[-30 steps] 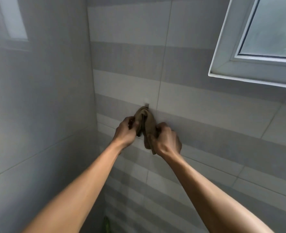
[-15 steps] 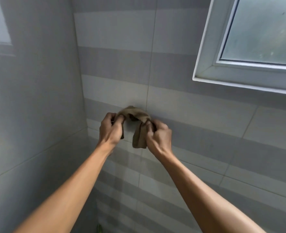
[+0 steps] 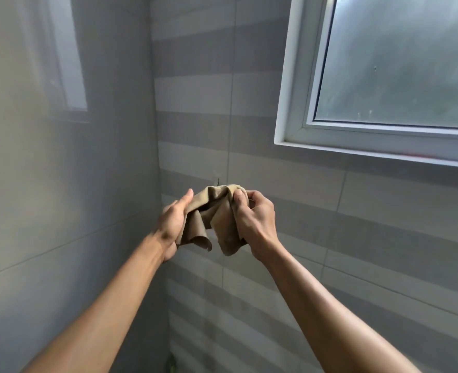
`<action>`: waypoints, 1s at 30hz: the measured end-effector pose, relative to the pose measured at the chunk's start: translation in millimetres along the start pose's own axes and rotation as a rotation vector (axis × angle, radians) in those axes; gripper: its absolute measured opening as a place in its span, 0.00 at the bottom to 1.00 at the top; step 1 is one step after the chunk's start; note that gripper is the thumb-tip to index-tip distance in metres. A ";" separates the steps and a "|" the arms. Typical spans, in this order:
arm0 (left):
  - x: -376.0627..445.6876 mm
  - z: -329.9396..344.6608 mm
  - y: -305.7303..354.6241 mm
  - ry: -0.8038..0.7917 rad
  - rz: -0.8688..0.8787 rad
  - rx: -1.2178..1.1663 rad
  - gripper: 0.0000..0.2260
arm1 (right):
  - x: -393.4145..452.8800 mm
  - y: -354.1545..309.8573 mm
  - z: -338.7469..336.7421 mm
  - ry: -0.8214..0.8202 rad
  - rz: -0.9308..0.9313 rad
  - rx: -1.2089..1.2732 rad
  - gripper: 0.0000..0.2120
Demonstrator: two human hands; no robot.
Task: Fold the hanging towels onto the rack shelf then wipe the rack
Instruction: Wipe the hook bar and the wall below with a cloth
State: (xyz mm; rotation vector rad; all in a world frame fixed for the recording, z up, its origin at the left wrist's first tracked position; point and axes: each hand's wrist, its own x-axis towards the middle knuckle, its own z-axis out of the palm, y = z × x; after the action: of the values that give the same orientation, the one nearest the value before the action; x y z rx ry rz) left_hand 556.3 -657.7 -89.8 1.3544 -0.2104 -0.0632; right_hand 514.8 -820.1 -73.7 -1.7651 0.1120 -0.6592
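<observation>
A small tan cloth (image 3: 214, 214) hangs bunched between both hands in front of the striped tiled wall. My left hand (image 3: 172, 221) holds its left side, thumb up along the fabric, with folds draping below the palm. My right hand (image 3: 254, 222) pinches the right side between thumb and curled fingers. Just above the cloth a small wall hook (image 3: 217, 181) is bare. No rack or shelf is in view.
A white-framed frosted window (image 3: 383, 141) juts out at the upper right. The glossy grey wall (image 3: 61, 184) on the left meets the striped wall at a corner. Something green (image 3: 172, 366) shows at the bottom edge.
The cloth has come off the wall hook and moved toward me. My hands have drawn apart slightly, spreading it between them; the hook is now exposed.
</observation>
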 end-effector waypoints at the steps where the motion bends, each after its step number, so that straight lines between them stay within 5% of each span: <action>1: -12.1 -0.7 -2.3 0.089 0.026 0.061 0.16 | -7.5 -2.4 -9.8 -0.038 -0.009 -0.020 0.15; 5: -68.1 2.2 -10.4 0.247 0.052 0.189 0.09 | -34.7 -9.4 -41.0 -0.194 -0.017 -0.048 0.26; 11: -169.2 -19.8 -27.7 0.419 0.015 0.347 0.12 | -89.6 -6.0 -67.8 -0.443 0.085 -0.067 0.27; 14: -228.5 -35.5 -27.0 0.550 0.003 0.398 0.12 | -124.9 -3.2 -76.1 -0.772 0.155 -0.058 0.24; 17: -289.3 -52.9 -16.3 0.432 -0.130 0.485 0.23 | -149.1 1.0 -77.6 -1.140 0.162 -0.198 0.38; 19: -324.8 -65.3 -14.0 0.374 -0.258 0.600 0.31 | -166.7 -0.9 -72.3 -1.261 0.062 -0.301 0.31; 23: -382.7 -86.3 -22.4 0.463 -0.355 0.621 0.22 | -202.9 -2.4 -49.0 -1.283 -0.112 -0.384 0.08; 26: -422.4 -104.5 -24.2 0.569 -0.383 0.640 0.17 | -225.9 -2.9 -30.4 -1.271 0.090 -0.241 0.15; 30: -462.8 -126.5 -17.9 0.650 -0.415 0.618 0.22 | -257.5 -12.0 -7.0 -1.267 0.340 -0.015 0.12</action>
State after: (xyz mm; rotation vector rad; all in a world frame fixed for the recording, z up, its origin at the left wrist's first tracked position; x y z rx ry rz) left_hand 128.0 -462.7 -185.1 1.9384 0.6519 0.1054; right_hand 293.2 -718.2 -157.4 -1.8200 -0.4434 0.7509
